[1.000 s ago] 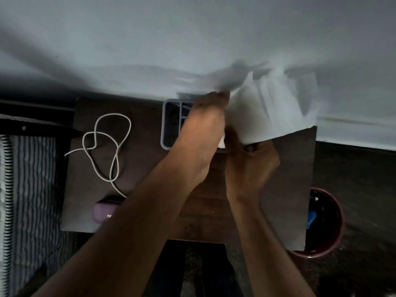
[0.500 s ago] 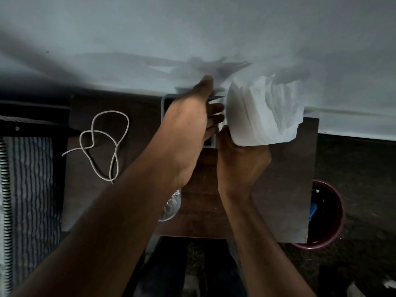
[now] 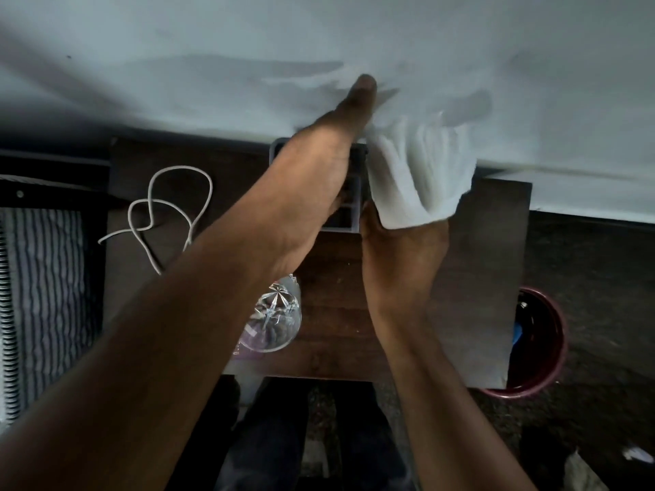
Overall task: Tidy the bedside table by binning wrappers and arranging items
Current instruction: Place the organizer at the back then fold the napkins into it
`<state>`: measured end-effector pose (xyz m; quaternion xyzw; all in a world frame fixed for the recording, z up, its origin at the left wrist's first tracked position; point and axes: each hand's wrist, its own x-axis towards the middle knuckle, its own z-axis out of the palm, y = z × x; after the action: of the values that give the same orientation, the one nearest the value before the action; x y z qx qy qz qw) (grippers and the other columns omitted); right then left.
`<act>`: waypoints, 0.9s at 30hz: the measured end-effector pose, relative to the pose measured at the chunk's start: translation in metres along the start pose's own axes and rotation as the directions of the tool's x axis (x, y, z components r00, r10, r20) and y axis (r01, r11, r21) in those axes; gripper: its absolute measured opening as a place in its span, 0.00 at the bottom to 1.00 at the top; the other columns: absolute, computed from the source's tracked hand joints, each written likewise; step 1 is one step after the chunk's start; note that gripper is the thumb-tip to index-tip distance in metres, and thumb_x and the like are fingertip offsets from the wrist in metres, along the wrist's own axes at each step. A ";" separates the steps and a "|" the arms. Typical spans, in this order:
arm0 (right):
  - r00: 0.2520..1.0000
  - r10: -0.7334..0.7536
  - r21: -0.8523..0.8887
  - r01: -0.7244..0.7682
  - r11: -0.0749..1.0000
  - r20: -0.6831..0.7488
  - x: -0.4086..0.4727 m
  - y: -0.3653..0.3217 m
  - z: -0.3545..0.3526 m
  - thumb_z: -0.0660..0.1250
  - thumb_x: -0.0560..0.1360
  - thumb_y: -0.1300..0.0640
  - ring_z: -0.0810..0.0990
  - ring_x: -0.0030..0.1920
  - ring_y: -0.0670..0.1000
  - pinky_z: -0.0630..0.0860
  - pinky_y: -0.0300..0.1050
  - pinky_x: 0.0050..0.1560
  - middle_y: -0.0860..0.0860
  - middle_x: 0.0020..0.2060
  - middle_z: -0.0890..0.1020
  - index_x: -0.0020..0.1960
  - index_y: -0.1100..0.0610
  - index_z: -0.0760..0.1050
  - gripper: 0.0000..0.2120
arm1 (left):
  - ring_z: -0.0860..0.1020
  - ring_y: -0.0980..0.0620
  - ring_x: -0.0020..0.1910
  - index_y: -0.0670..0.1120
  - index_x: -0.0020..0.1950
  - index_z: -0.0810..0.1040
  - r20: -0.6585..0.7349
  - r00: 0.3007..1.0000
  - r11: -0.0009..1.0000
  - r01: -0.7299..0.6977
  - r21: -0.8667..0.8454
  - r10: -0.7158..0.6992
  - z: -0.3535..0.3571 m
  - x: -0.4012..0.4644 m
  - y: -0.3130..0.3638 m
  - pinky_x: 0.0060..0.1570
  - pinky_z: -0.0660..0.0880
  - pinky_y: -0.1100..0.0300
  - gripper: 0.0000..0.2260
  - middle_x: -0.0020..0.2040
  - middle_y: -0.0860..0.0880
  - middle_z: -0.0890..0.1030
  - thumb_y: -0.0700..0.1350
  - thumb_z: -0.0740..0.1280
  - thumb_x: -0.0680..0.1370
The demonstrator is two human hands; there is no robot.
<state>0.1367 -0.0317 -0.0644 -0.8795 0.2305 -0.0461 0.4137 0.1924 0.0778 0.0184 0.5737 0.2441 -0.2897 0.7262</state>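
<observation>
Since the earlier frame your left hand (image 3: 319, 178) has reached farther, fingers extended and holding nothing, while your right hand (image 3: 404, 249) grips the folded tissue (image 3: 418, 175) for stowing beside the organiser tray (image 3: 349, 207).

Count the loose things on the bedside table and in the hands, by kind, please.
Cable: 1
Glass: 1
Organiser tray: 1
Tissue, held in the right hand: 1
Total: 4

A pale wall (image 3: 319, 47) runs along the table's far edge. Striped fabric (image 3: 49, 295) hangs off its left edge. Dark speckled floor (image 3: 595, 278) lies beyond its right edge.
</observation>
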 end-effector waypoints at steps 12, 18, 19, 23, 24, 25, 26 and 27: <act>0.990 -0.139 -0.137 0.135 0.981 -0.019 -0.006 -0.007 -0.009 0.68 0.74 0.56 0.79 0.44 0.57 0.68 0.37 0.43 0.57 0.41 0.82 0.46 0.65 0.78 0.11 | 0.78 0.51 0.68 0.46 0.66 0.79 0.159 0.986 0.998 0.056 -0.015 -0.053 0.009 -0.003 -0.010 0.74 0.65 0.47 0.24 0.65 0.49 0.82 0.62 0.59 0.81; 0.985 -0.157 -0.159 0.167 0.973 0.071 -0.009 -0.006 -0.008 0.75 0.73 0.56 0.79 0.53 0.56 0.79 0.52 0.52 0.57 0.51 0.81 0.57 0.64 0.77 0.17 | 0.81 0.47 0.63 0.43 0.67 0.78 0.118 0.991 0.998 0.060 0.037 -0.064 0.011 0.002 -0.010 0.71 0.71 0.46 0.29 0.63 0.43 0.83 0.62 0.62 0.76; 0.987 -0.149 -0.158 0.158 0.975 0.066 -0.009 -0.008 -0.011 0.76 0.73 0.54 0.78 0.55 0.55 0.79 0.50 0.54 0.57 0.53 0.81 0.60 0.63 0.76 0.21 | 0.82 0.46 0.62 0.41 0.66 0.79 0.109 0.993 0.998 0.048 0.051 -0.053 0.009 0.002 -0.009 0.70 0.72 0.45 0.28 0.62 0.42 0.83 0.62 0.61 0.79; 0.977 -0.211 -0.138 0.206 0.969 -0.028 -0.014 -0.007 -0.022 0.75 0.74 0.56 0.80 0.49 0.51 0.75 0.35 0.48 0.58 0.52 0.80 0.57 0.65 0.79 0.17 | 0.72 0.50 0.73 0.47 0.76 0.69 0.078 0.996 0.996 0.046 0.070 -0.051 0.001 -0.001 -0.007 0.76 0.62 0.45 0.32 0.74 0.48 0.74 0.64 0.62 0.77; 0.970 -0.241 -0.154 0.233 0.960 -0.039 -0.015 -0.003 -0.021 0.74 0.75 0.57 0.81 0.46 0.52 0.76 0.35 0.45 0.59 0.49 0.80 0.53 0.67 0.80 0.13 | 0.67 0.50 0.77 0.48 0.79 0.64 0.088 0.995 0.995 0.045 0.085 -0.053 0.001 -0.002 -0.005 0.78 0.58 0.45 0.35 0.78 0.49 0.69 0.65 0.62 0.77; 0.965 -0.259 -0.160 0.250 0.955 -0.038 -0.016 0.001 -0.020 0.73 0.76 0.59 0.81 0.43 0.53 0.77 0.36 0.43 0.59 0.47 0.81 0.49 0.67 0.80 0.10 | 0.66 0.50 0.77 0.48 0.80 0.62 0.098 0.994 0.995 0.043 0.091 -0.052 0.001 -0.004 -0.002 0.78 0.57 0.45 0.36 0.79 0.49 0.67 0.65 0.63 0.76; 0.965 -0.260 -0.158 0.252 0.955 -0.031 -0.016 0.005 -0.018 0.72 0.76 0.60 0.81 0.39 0.52 0.77 0.39 0.40 0.59 0.45 0.81 0.46 0.67 0.80 0.09 | 0.67 0.50 0.76 0.47 0.79 0.63 0.108 0.993 0.995 0.044 0.086 -0.054 0.002 -0.005 -0.001 0.78 0.59 0.46 0.37 0.78 0.48 0.69 0.64 0.63 0.75; 0.967 -0.255 -0.154 0.249 0.956 -0.021 -0.016 0.006 -0.016 0.72 0.76 0.62 0.79 0.37 0.50 0.77 0.39 0.39 0.58 0.44 0.80 0.44 0.67 0.80 0.07 | 0.70 0.50 0.75 0.46 0.78 0.65 0.117 0.992 0.996 0.046 0.083 -0.055 0.003 -0.007 0.000 0.77 0.61 0.47 0.36 0.76 0.48 0.71 0.64 0.63 0.75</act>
<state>0.1160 -0.0396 -0.0571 -0.9291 0.1279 -0.0988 0.3326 0.1873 0.0759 0.0239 0.5776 0.2031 -0.3512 0.7084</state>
